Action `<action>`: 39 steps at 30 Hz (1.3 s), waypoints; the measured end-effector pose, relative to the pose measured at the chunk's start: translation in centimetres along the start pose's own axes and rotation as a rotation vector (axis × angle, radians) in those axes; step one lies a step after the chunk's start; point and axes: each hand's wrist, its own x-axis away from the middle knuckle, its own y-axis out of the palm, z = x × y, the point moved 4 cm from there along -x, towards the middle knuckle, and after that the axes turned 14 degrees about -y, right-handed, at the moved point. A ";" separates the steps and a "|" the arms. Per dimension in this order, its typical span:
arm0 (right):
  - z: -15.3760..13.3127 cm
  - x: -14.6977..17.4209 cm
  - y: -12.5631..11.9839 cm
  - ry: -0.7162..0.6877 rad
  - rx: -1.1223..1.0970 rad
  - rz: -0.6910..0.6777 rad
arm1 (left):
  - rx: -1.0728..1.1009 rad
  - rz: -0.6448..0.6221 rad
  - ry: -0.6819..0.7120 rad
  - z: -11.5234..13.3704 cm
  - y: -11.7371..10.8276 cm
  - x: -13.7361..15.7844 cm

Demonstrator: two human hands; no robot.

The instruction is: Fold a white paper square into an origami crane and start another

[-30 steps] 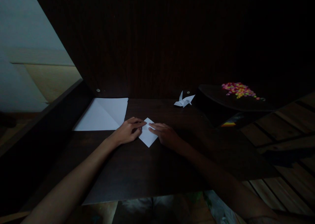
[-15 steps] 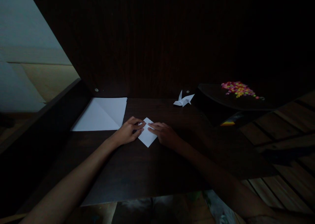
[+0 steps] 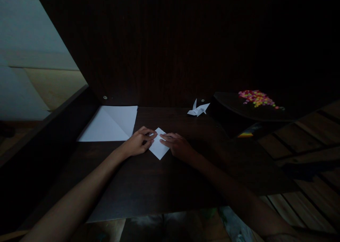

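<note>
A small folded white paper square (image 3: 158, 148) lies like a diamond on the dark wooden desk (image 3: 148, 185). My left hand (image 3: 137, 142) presses on its left corner with thumb and fingertips. From the other side my right hand (image 3: 177, 145) lays its fingertips on the upper right edge. The two hands' fingertips almost meet over the paper's top half. Both hands cover the side corners of the paper.
A larger white sheet (image 3: 110, 124) with a diagonal crease lies at the back left. A finished white paper crane (image 3: 198, 109) stands at the back. A dark object with a multicoloured pattern (image 3: 256, 97) sits at the right. A dark wall panel rises behind.
Almost nothing: both hands stay pressed on the folded paper, with only a slight shift of the fingertips and of the camera.
</note>
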 end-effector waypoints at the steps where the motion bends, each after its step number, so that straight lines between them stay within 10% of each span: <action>1: 0.0 0.0 0.0 0.000 0.002 -0.002 | 0.000 -0.003 -0.003 0.0 0.0 0.0; 39: 0.1 0.1 0.3 -0.004 0.019 0.036 | -0.132 -0.035 -0.014 -0.3 0.5 0.1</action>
